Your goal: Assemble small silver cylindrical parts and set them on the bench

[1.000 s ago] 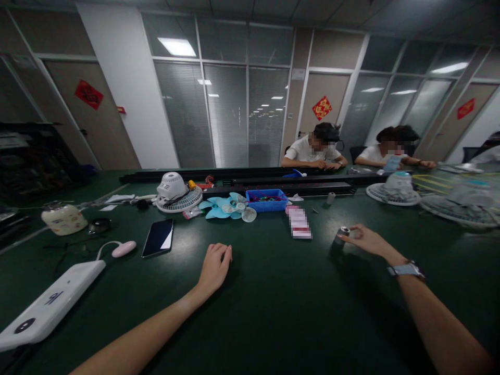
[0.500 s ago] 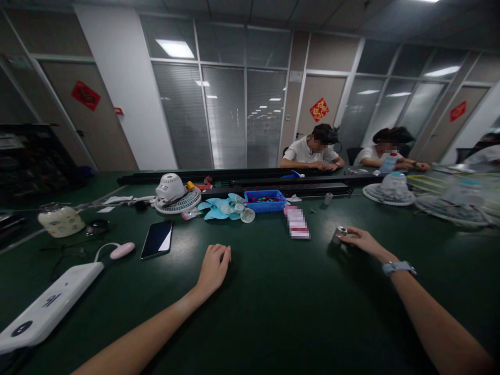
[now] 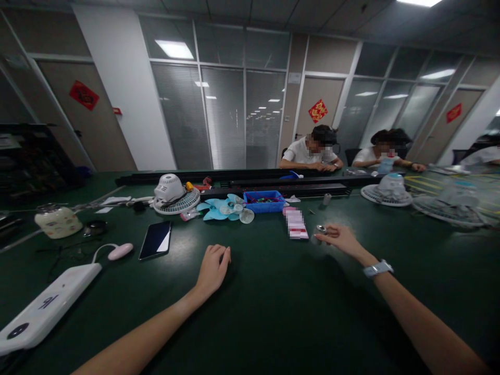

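Note:
My right hand (image 3: 342,241) pinches a small silver metal cylinder (image 3: 319,232) between thumb and fingertips. The cylinder stands roughly upright, its round top facing up, and seems raised off the dark green table (image 3: 269,307); motion blurs it slightly. Just left of it lies a pink-and-white card-like item (image 3: 296,223), partly pixelated. My left hand (image 3: 214,265) rests on the table, palm down, with its fingers curled in loosely and no object showing in them. A similar small cylinder (image 3: 327,199) stands farther back.
Behind my hands sit a blue bin (image 3: 264,206) with wires, light-blue fan blades (image 3: 221,208) and a white fan housing (image 3: 170,190). A phone (image 3: 155,240), white power strip (image 3: 50,302) and jar (image 3: 58,221) lie left. More fan parts (image 3: 390,190) stand right; co-workers (image 3: 310,155) sit across.
My right hand has carried the metal cylinder to the left, close to the pink-and-white item. My left hand has stayed in place. The view has turned slightly.

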A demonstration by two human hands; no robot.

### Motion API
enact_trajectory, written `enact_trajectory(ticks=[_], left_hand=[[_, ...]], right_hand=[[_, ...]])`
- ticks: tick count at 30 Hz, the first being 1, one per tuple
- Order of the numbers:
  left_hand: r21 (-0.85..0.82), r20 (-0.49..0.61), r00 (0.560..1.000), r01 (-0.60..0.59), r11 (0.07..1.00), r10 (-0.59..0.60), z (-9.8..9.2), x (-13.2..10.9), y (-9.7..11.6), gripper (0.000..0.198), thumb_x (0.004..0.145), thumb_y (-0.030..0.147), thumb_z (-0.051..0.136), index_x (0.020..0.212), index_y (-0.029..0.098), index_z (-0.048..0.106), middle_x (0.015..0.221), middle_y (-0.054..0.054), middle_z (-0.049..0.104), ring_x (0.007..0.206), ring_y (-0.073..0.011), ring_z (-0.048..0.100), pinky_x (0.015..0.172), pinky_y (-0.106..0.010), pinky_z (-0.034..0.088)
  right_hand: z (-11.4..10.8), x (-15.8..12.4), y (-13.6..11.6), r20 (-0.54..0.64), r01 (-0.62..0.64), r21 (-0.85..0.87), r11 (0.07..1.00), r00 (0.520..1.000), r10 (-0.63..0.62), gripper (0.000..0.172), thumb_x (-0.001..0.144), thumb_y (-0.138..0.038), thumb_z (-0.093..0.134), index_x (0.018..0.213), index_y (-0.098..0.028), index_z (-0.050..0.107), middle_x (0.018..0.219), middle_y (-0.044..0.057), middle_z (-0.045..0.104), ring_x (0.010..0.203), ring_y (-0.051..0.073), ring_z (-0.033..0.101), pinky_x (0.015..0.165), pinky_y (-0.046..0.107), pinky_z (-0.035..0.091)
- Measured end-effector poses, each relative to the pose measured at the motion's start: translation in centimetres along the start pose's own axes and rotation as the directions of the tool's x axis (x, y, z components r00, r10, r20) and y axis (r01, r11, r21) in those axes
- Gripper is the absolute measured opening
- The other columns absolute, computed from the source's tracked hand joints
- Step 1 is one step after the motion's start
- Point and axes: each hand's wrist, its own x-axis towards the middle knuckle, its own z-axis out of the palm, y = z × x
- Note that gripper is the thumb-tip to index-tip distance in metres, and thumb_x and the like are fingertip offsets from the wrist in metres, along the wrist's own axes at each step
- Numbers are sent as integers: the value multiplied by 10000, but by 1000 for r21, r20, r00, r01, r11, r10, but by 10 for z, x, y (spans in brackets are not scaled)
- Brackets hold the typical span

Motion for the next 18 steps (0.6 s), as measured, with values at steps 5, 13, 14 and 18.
enact_trajectory(ticks=[5,13,14,18], left_hand=[[-8,-8,1000,-29,1000,29,-2,-2,7,420,987,345,365,650,206,573,764,-38,613,834,-217,541,805,-365,422],[-181,-94,996,-22,983,5,-4,-9,15,216,938,390,503,937,198,603,935,-50,629,920,-212,558,800,-339,462],[-217,-82,996,-35,975,18,-5,-10,17,215,922,389,534,1006,203,602,995,-59,635,960,-215,562,818,-342,468],[-321,28,991,-113,940,129,-8,-14,25,323,876,373,613,1173,247,614,1148,-74,645,1100,-233,543,916,-377,468]], right_hand=[[80,-17,-45,209,120,115,986,967,-143,443,691,-448,768,990,-157,620,1030,103,717,876,217,691,739,348,543],[175,-45,-76,380,210,188,959,885,-269,455,647,-435,816,952,-146,643,938,60,712,750,157,648,624,282,494],[180,-46,-77,374,225,182,957,884,-279,449,646,-439,815,948,-150,649,930,52,707,732,148,634,609,273,482],[190,-44,-71,361,260,206,944,876,-320,433,654,-453,809,931,-162,648,875,24,682,685,127,593,576,256,449]])
